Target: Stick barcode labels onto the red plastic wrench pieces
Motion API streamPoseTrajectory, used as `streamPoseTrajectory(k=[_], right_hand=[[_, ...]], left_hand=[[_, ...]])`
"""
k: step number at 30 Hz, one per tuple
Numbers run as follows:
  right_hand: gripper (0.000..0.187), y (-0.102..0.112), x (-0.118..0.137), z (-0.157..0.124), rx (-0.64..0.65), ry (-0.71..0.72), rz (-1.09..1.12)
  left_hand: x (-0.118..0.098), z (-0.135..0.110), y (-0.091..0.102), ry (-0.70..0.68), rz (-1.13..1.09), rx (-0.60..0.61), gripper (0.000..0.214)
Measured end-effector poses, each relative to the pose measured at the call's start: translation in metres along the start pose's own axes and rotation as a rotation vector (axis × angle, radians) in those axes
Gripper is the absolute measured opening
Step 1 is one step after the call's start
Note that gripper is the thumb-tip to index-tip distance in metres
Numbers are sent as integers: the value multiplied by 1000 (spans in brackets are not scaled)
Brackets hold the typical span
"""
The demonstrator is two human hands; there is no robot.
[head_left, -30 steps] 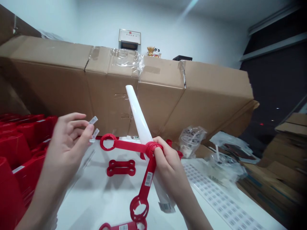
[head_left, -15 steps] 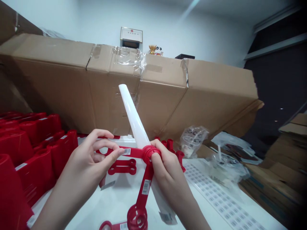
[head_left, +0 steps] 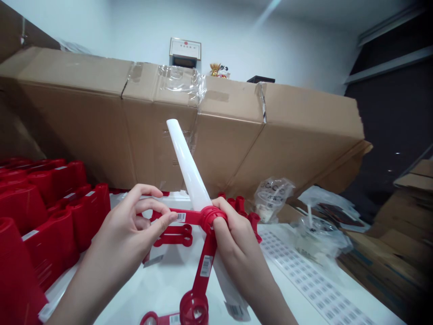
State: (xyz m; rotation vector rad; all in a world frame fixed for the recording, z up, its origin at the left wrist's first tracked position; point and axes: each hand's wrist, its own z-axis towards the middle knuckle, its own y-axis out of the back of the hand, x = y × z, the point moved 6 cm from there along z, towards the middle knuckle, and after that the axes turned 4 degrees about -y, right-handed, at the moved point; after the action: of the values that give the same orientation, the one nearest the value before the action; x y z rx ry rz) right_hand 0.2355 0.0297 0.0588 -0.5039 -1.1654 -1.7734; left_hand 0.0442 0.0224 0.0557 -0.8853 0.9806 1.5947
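My left hand (head_left: 126, 230) is closed at the left arm of a red plastic bracket (head_left: 200, 285), its thumb against the edge of a small barcode sticker (head_left: 181, 217) there. The bracket has ring-shaped ends. My right hand (head_left: 241, 246) grips the bracket's middle ring, and also holds a curled, glossy white strip (head_left: 189, 169) that slants up behind it. Another barcode sticker (head_left: 206, 266) lies on the lower arm. Below the left hand, on the white table (head_left: 158, 286), lie more red ringed pieces (head_left: 174, 235).
Red rolled-edge parts (head_left: 50, 225) are stacked at the left. A sheet of barcode stickers (head_left: 307, 280) lies at the right, beside a plastic bag with a cup (head_left: 270, 201) and another clear bag (head_left: 321, 237). Large cardboard boxes (head_left: 230, 144) stand behind the table.
My left hand has shifted slightly right along the bracket's arm, with the thumb still at the sticker. My right hand and the white strip have hardly moved.
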Motion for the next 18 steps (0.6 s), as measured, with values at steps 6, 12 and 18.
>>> streamPoseTrajectory(k=[6, 12, 18], right_hand=[[29, -1, 1, 0, 13, -1, 6], [28, -1, 3, -1, 9, -2, 17], [29, 1, 3, -2, 10, -7, 20]], left_hand=[[2, 1, -1, 17, -2, 6, 39], [1, 0, -2, 28, 0, -7, 40], [1, 2, -2, 28, 0, -8, 39]])
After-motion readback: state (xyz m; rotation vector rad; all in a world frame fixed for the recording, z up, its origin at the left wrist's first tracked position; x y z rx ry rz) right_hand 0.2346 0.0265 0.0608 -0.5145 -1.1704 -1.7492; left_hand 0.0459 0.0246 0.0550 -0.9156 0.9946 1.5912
